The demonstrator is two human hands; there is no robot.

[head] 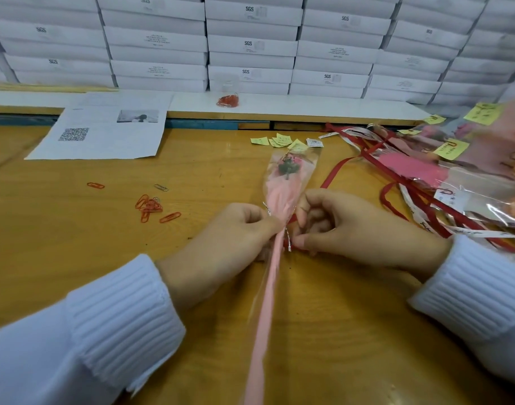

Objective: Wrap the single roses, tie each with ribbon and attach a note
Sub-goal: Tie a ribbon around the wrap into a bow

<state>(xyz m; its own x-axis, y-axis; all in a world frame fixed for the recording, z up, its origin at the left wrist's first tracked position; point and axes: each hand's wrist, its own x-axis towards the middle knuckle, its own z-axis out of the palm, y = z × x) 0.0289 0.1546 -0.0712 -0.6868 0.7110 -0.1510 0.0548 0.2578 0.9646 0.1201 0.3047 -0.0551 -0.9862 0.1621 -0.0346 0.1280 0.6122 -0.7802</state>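
A single rose (288,168) in a clear and pink sleeve (282,197) lies on the wooden table (75,229), its long pink-wrapped stem (265,311) running toward me. My left hand (221,247) pinches the sleeve's neck from the left. My right hand (355,226) pinches a thin silver twist tie (288,239) and a red ribbon (332,173) at the neck from the right. The ribbon trails up and to the right. Small yellow notes (279,140) lie just beyond the rose.
Red paper clips (149,207) are scattered to the left, with more in a heap (228,101) on the white shelf. A printed sheet (104,133) lies at the back left. Finished wrapped roses with notes and ribbons (460,171) pile up at right. White boxes (250,45) are stacked behind.
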